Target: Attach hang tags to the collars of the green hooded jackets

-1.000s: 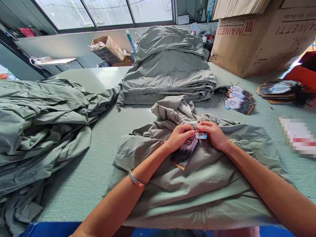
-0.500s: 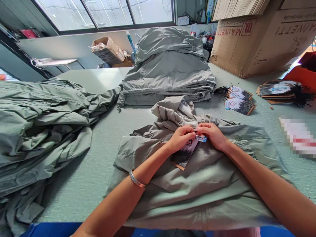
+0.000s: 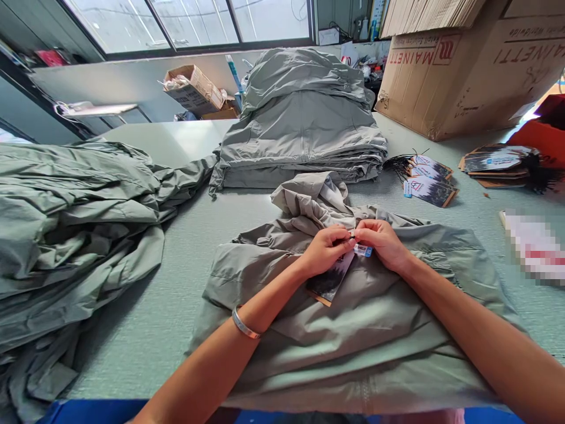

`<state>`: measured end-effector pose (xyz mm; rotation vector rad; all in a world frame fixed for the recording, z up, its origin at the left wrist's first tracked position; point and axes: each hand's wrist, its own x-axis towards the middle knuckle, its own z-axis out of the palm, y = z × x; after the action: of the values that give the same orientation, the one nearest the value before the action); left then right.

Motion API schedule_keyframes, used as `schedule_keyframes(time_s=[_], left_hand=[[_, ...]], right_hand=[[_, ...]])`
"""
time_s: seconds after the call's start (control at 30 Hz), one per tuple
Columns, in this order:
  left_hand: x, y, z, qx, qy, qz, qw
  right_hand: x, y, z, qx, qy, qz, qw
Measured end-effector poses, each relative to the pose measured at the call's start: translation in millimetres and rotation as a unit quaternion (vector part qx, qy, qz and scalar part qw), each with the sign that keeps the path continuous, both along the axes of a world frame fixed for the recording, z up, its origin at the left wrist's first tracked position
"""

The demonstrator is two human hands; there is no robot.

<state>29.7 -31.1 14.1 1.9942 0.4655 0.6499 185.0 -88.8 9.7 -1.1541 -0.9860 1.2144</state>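
Observation:
A grey-green hooded jacket (image 3: 366,330) lies spread in front of me, its hood bunched at the far side. Over its neck area, my left hand (image 3: 329,250) and my right hand (image 3: 382,242) meet, fingertips pinched together on the dark string of a hang tag. The black-and-white hang tag (image 3: 332,281) with a brown lower edge rests on the jacket, partly under my left hand. A small blue-and-white label (image 3: 362,249) shows below the right fingertips. The string itself is mostly hidden between the fingers.
Behind the jacket stands a stack of folded jackets (image 3: 304,123). Loose jackets (image 3: 75,235) are heaped at left. To the right lie hang tags (image 3: 430,189), another tag pile (image 3: 497,162) and a blurred white item (image 3: 536,250). A large carton (image 3: 459,82) stands at back right.
My hands stay together at the tag string, with only a slight shift of the fingers. The left fingertips now cover more of the tag's top. The jacket lies as before.

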Motion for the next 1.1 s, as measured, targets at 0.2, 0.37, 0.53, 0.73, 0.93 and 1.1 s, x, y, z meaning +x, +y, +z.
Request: schedule_keyframes(time_s=[0.2, 0.37, 0.53, 0.73, 0.93, 1.1], left_hand=[[-0.2, 1.3, 0.7, 0.001, -0.007, -0.012, 1.000], [-1.8, -0.5, -1.7, 0.026, 0.005, 0.005, 1.000], [-2.8, -2.1, -6.8, 0.026, -0.014, 0.027, 0.999], [-2.7, -0.4, -8.4, 0.019, -0.022, 0.021, 0.999], [-2.6, -1.6, -7.1, 0.035, -0.012, 0.031, 0.999], [0.5, -4.6, -7.8, 0.065, -0.005, 0.064, 0.996]], right_hand=[[0.7, 0.1, -1.5, -0.005, -0.004, -0.003, 1.000], [3.1, -1.3, 0.1, -0.008, -0.006, 0.007, 1.000], [8.4, -0.6, 1.1, -0.029, 0.017, 0.029, 0.999], [9.5, 1.3, 0.9, -0.029, 0.003, 0.047, 0.998], [4.3, 1.1, 5.7, -0.018, -0.067, 0.088, 0.994], [3.0, 1.4, 3.0, 0.001, -0.062, 0.067, 0.996]])
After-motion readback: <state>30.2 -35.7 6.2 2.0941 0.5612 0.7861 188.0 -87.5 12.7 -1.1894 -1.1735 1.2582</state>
